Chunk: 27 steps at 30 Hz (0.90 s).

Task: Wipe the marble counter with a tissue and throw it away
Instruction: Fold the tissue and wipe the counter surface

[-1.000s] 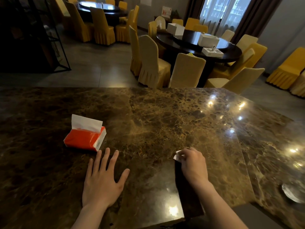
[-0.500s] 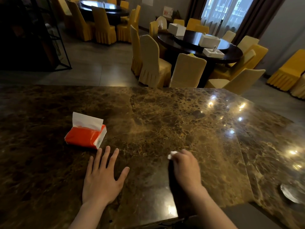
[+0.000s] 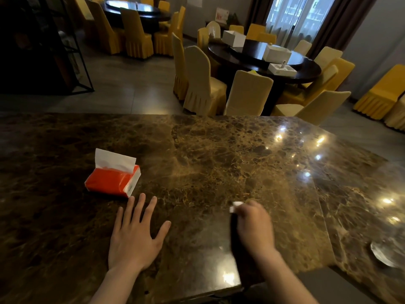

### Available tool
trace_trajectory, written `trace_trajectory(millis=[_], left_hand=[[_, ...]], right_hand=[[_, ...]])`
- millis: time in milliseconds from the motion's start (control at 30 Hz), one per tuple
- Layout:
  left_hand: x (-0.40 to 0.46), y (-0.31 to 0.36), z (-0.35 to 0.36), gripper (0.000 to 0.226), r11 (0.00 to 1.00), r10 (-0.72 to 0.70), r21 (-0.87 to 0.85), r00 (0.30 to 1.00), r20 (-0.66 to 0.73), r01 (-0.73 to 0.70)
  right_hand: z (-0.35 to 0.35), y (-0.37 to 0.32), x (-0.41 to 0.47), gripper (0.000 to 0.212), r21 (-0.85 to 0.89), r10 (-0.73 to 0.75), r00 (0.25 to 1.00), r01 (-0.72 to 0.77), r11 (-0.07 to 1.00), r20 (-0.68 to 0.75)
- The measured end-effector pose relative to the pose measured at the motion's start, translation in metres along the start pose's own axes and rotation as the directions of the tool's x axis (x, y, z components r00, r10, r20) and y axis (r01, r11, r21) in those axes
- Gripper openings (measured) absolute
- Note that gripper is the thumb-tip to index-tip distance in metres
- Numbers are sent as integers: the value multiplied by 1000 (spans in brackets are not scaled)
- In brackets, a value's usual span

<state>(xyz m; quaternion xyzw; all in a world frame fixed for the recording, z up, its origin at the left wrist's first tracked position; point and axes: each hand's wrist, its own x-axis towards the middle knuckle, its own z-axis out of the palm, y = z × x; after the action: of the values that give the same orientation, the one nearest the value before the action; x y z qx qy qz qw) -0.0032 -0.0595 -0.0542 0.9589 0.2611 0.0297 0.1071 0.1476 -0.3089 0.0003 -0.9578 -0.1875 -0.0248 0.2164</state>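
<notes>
The tissue (image 3: 235, 206) is a small white wad, crumpled, only a corner of it peeping out from the front of the right hand (image 3: 255, 227); the fingers (image 3: 252, 207) of that hand are curled tight round it and pressed down on the desk (image 3: 219, 154), though the hand is blurred and I cannot make out just how the wad sits within the fist. The desk is polished marble, dark brown veined with gold and amber, glossy enough to throw back the ceiling lights as bright spots on its right side; a straight seam runs across the slab to the right of the fist. The left hand (image 3: 133, 235) lies flat on the stone, palm down, fingers spread wide and holding nothing, well apart from the right. Just beyond its fingertips sits a soft tissue pack (image 3: 112, 181), red plastic wrap with white ends, a white sheet standing up out of the slit on top. Near the desk's right edge lies a round, shallow glass dish (image 3: 383, 255), half cut off by the frame. Past the far edge of the desk stand chairs (image 3: 247, 93) in pleated cream and yellow covers, ringed round a dark round table (image 3: 306, 71) bearing white boxes (image 3: 277, 52).
</notes>
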Motion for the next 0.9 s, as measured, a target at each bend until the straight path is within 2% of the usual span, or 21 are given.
trace_trajectory(millis=[100, 167, 233, 333, 400, 433, 567, 667, 700, 767, 900], left_hand=[[1, 2, 0, 88, 1000, -6, 16, 1000, 8, 6], [1, 3, 1, 88, 1000, -9, 14, 1000, 4, 9], [1, 3, 0, 89, 1000, -8, 17, 1000, 5, 8], [1, 3, 0, 91, 1000, -9, 23, 1000, 15, 9], [1, 1, -1, 92, 1000, 1, 5, 1000, 7, -1], [1, 0, -1, 91, 1000, 0, 8, 1000, 11, 0], [1, 0, 1, 89, 1000, 0, -6, 1000, -8, 0], [2, 1, 3, 88, 1000, -3, 11, 1000, -2, 3], [1, 1, 3, 88, 1000, -2, 5, 1000, -5, 2], [2, 1, 4, 88, 1000, -5, 6, 1000, -13, 5], [2, 1, 2, 91, 1000, -1, 29, 1000, -10, 1]], right_hand=[[-10, 13, 10, 15, 12, 194, 978, -194, 981, -75], [-1, -6, 4, 16, 17, 211, 973, -211, 977, -96], [17, -40, -10, 16, 55, 101, 992, -97, 994, -79], [43, -93, -45, 15, 103, -107, 994, 102, 989, 36], [41, -94, -49, 13, 121, -233, 969, 223, 967, 78], [36, -82, -45, 10, 90, -230, 971, 223, 971, 71], [-3, -12, -13, 15, 14, 71, 997, -70, 997, -22], [-4, -13, -2, 14, 8, 190, 979, -190, 982, -78], [3, -24, -3, 15, 29, 177, 981, -175, 984, -83], [21, -58, -5, 15, 71, 52, 996, -47, 996, -71], [40, -91, -13, 14, 104, -185, 980, 178, 979, 69]])
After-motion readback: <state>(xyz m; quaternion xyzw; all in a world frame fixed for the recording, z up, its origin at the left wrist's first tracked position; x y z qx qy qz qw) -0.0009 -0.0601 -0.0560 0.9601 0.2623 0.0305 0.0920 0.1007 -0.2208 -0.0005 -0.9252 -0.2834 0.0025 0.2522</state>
